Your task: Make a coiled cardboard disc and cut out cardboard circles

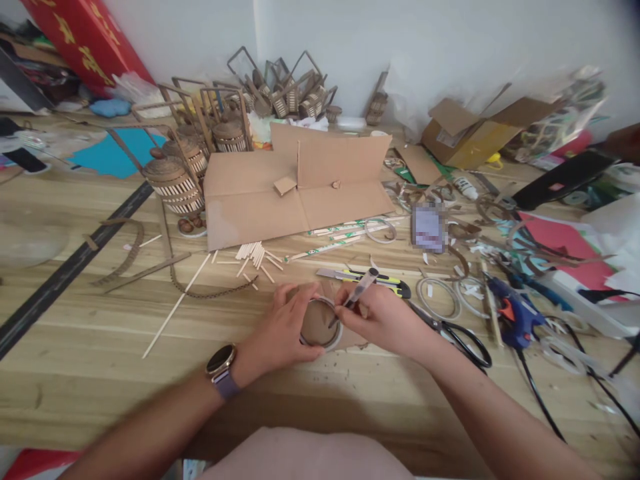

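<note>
My left hand (pixel 281 328) is curled around a clear tape ring (pixel 321 324) that lies on a small piece of brown cardboard (pixel 350 341) on the wooden table (pixel 100 333). A watch sits on that wrist. My right hand (pixel 384 319) pinches a clear pen (pixel 359 291), whose tip touches the ring's inner right edge. Both hands rest close together near the table's front middle.
A yellow utility knife (pixel 370 276) lies just behind the hands. Black scissors (pixel 463 339) and a blue glue gun (pixel 515 312) sit to the right. Wooden sticks (pixel 255 257), a large folded cardboard sheet (pixel 300 183) and cardboard lantern models (pixel 175 180) lie behind. Tape rings (pixel 439 297) and paper scraps clutter the right.
</note>
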A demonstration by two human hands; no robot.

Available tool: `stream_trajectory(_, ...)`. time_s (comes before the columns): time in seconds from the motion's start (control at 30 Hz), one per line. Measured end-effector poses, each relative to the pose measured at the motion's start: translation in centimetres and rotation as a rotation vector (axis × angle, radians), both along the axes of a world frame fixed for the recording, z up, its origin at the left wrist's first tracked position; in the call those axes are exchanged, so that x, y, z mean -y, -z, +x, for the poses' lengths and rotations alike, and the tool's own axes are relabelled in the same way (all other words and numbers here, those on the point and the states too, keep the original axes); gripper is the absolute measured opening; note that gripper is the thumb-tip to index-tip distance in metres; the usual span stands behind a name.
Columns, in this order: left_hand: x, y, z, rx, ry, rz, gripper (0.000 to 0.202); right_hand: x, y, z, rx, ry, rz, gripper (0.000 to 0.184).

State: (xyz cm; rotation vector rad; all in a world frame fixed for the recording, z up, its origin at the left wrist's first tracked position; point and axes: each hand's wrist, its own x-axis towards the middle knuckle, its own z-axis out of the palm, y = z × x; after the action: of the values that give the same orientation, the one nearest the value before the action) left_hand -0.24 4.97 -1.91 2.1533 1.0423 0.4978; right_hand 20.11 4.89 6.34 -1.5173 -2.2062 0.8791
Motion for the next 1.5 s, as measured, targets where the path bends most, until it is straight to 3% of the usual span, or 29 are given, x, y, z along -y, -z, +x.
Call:
stream_trajectory(0.27, 0.0, 0.5, -0.1, -0.003, -0.001, -0.002, 0.103, 0.4, 1.9, -1.0, -0.155, -0.127, -0.070, 0.014)
stream_trajectory(0.57, 0.0, 0.5, 0.0, -0.019, -0.008, 0.021, 0.103, -0.5, 4.5, -0.5, -0.239, -0.103, 0.181, 0.015)
stream_trajectory(0.77, 0.0, 0.3, 0.0, -0.014, 0.004, 0.047, 0.102, 1.3, 3.1, 0.9, -0.021, -0.157, 0.348, 0.015)
stream_trajectory(0.93, 0.0, 0.4, 0.0, -0.021, 0.014, 0.062, 0.098, 2.9, 1.6, -0.3, 0.209, -0.222, 0.400, 0.017)
stream_trajectory(1.03, 0.0, 0.6, -0.1, -0.026, 0.017, 0.077, 0.096, 3.0, 0.9, -1.0, 0.136, -0.226, 0.260, 0.020)
stream_trajectory(1.13, 0.0, 0.6, -0.3, -0.034, 0.022, 0.091, 0.097, 2.7, 0.9, -0.4, -0.137, -0.050, 0.183, 0.023)
stream_trajectory(1.2, 0.0, 0.4, -0.6, -0.033, 0.049, 0.100, 0.088, 2.7, 1.4, 0.7, -0.255, 0.136, 0.217, 0.022)
stream_trajectory(1.27, -0.2, 0.0, -1.0, -0.046, 0.123, 0.135, 0.069, 3.0, 2.3, 2.0, -0.186, 0.224, 0.279, 0.022)
stream_trajectory(1.43, -0.7, -1.1, -2.1, -0.137, 0.295, 0.216, 0.013, 4.6, 4.8, 4.0, 0.053, 0.076, 0.329, 0.015)
stream_trajectory(1.5, -1.0, -1.5, -2.6, -0.089, 0.283, 0.163, 0.011, 5.1, 5.6, 4.3, 0.106, 0.012, 0.313, 0.019)
